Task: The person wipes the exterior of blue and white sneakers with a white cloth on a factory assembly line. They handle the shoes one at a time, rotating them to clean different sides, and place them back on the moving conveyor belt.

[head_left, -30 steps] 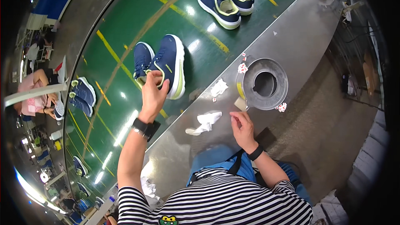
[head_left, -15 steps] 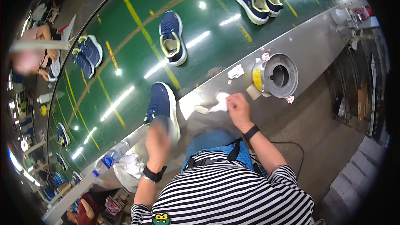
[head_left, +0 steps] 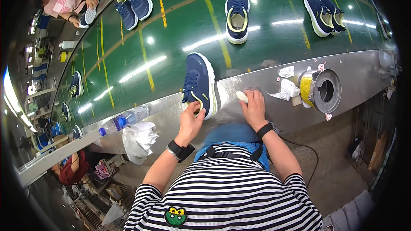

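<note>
My left hand point(head_left: 189, 124) grips a navy sneaker point(head_left: 199, 77) by its heel opening, thumb outside and fingers at the collar. The shoe's toe points away from me over the belt's near edge, its white sole turned to the right. In my right hand point(head_left: 255, 112), thumb and fingers pinch a small cream-coloured rounded piece point(head_left: 241, 96) just above the metal ledge point(head_left: 233, 86). Its exact kind is unclear. Crumpled white tissue point(head_left: 287, 90) lies to the right of that hand, beside a round metal dispenser point(head_left: 329, 89) with a yellow band.
Beyond the ledge runs a green conveyor belt point(head_left: 171, 38), carrying a single sneaker point(head_left: 237, 17), a pair at right point(head_left: 321, 13) and another pair at left point(head_left: 133, 7). Plastic bottles point(head_left: 122, 121) and a white bag point(head_left: 139, 139) sit left. Across the belt, a person point(head_left: 68, 0) handles a shoe.
My right hand has left the white tissue, which now lies by the dispenser, and holds the cream piece that lay on the ledge. My left hand stays at the sneaker's heel. The view has shifted.
</note>
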